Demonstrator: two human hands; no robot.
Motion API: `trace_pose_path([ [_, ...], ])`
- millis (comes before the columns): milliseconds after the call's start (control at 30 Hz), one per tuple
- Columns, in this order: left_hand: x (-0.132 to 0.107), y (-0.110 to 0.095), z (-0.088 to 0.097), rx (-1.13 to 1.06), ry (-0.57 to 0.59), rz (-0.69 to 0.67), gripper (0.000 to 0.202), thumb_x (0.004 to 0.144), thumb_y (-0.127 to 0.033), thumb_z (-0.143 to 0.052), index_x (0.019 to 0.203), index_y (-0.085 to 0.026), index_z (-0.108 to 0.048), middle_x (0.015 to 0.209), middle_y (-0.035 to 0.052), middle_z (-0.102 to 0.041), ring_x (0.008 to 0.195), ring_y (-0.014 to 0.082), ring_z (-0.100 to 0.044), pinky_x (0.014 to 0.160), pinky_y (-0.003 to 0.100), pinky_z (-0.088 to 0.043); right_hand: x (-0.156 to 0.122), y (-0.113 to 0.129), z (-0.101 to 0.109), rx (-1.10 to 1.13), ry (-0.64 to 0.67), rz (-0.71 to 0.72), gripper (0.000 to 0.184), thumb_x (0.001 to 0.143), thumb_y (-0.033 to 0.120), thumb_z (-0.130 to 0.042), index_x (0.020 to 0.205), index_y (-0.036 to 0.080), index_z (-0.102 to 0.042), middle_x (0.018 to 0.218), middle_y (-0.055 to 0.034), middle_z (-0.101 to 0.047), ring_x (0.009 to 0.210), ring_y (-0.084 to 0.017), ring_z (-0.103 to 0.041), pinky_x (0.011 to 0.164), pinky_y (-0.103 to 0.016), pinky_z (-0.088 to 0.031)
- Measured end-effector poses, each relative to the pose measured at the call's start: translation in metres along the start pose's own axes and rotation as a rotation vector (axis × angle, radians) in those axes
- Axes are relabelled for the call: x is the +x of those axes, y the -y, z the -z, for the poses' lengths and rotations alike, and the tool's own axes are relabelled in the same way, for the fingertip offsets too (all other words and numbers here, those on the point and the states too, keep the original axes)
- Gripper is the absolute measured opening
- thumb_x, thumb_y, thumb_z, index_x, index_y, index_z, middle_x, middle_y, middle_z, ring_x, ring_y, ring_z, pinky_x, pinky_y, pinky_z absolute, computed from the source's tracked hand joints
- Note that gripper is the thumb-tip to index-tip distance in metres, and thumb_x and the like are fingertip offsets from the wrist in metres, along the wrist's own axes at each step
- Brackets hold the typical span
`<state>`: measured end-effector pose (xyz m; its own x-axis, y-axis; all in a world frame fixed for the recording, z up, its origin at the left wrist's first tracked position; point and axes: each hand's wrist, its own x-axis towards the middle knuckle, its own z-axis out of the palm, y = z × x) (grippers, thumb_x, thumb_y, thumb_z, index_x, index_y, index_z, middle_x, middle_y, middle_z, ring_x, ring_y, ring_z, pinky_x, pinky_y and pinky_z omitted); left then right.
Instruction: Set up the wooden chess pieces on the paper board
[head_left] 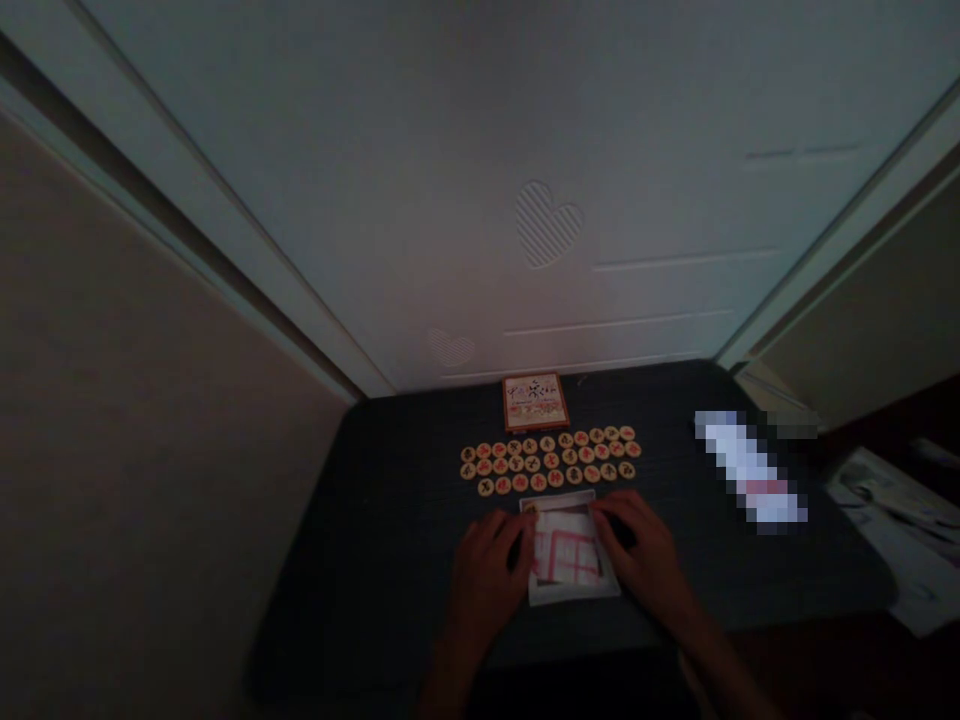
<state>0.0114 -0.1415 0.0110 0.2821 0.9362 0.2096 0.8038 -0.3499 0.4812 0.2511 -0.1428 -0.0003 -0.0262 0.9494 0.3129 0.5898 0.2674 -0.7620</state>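
A shallow white box [574, 590] lies on the dark table in front of me. In it is a folded white sheet [566, 550] printed with red grid lines. One round Chinese chess piece [532, 509] shows at its upper left corner, beside my left fingertips. My left hand [489, 562] is closed at the box's left rim, fingers bent. On the opposite rim, my right hand [642, 545] is closed with thumb and fingers at the edge. Beyond the box, several wooden Chinese chess pieces [551, 461] with red or black characters lie in three rows.
A square lid [535, 402] with a brown border and printed characters lies behind the rows. To the right is a bright, pixelated object [750, 468]. A white door [480, 200] stands at the table's [375, 520] back edge. Papers [900, 530] lie beyond its right side.
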Motion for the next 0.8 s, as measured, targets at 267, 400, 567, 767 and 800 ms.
trace_pose_path([
  [267, -0.001, 0.002, 0.003, -0.137, -0.044, 0.059, 0.025, 0.101, -0.026, -0.048, 0.118, -0.028, -0.067, 0.106, 0.005, -0.074, 0.097, 0.0234, -0.069, 0.086, 0.039, -0.052, -0.004, -0.003, 0.001, 0.017, -0.039, -0.044, 0.023, 0.099, 0.036, -0.055, 0.098, 0.023, -0.073, 0.1, -0.0086, -0.073, 0.094, -0.023, -0.07, 0.084, -0.036, -0.059],
  [400, -0.001, 0.006, 0.002, -0.205, -0.069, 0.099, 0.023, 0.1, -0.028, -0.049, 0.114, -0.027, -0.067, 0.104, 0.0052, -0.074, 0.095, 0.0233, -0.07, 0.083, 0.037, -0.054, -0.002, -0.007, 0.009, 0.033, -0.051, -0.068, 0.024, 0.1, 0.037, -0.055, 0.104, 0.023, -0.073, 0.101, -0.0086, -0.073, 0.095, -0.023, -0.07, 0.084, -0.036, -0.058],
  [567, -0.002, 0.009, -0.001, -0.241, -0.066, 0.122, 0.021, 0.101, -0.032, -0.049, 0.11, -0.025, -0.067, 0.102, 0.0059, -0.075, 0.093, 0.0231, -0.07, 0.085, 0.038, -0.055, 0.006, -0.025, 0.027, -0.048, -0.105, -0.049, 0.024, 0.099, 0.039, -0.056, 0.106, 0.023, -0.072, 0.103, -0.0091, -0.073, 0.095, -0.024, -0.07, 0.084, -0.038, -0.057],
  [767, -0.003, 0.007, 0.0, -0.33, -0.071, 0.182, 0.022, 0.101, -0.034, -0.049, 0.103, -0.023, -0.068, 0.097, 0.0047, -0.075, 0.089, 0.0208, -0.07, 0.082, 0.034, -0.055, 0.016, -0.045, 0.043, -0.17, -0.126, -0.03, 0.025, 0.097, 0.04, -0.057, 0.108, 0.023, -0.071, 0.104, -0.0095, -0.071, 0.094, -0.025, -0.069, 0.085, -0.04, -0.057],
  [800, -0.002, 0.008, 0.003, -0.355, -0.077, 0.194, 0.022, 0.101, -0.035, -0.049, 0.102, -0.023, -0.068, 0.097, 0.0045, -0.075, 0.089, 0.0201, -0.071, 0.081, 0.033, -0.055, 0.016, -0.047, 0.044, -0.183, -0.124, -0.033, 0.025, 0.098, 0.04, -0.057, 0.108, 0.023, -0.071, 0.105, -0.0095, -0.07, 0.094, -0.025, -0.068, 0.084, -0.04, -0.057],
])
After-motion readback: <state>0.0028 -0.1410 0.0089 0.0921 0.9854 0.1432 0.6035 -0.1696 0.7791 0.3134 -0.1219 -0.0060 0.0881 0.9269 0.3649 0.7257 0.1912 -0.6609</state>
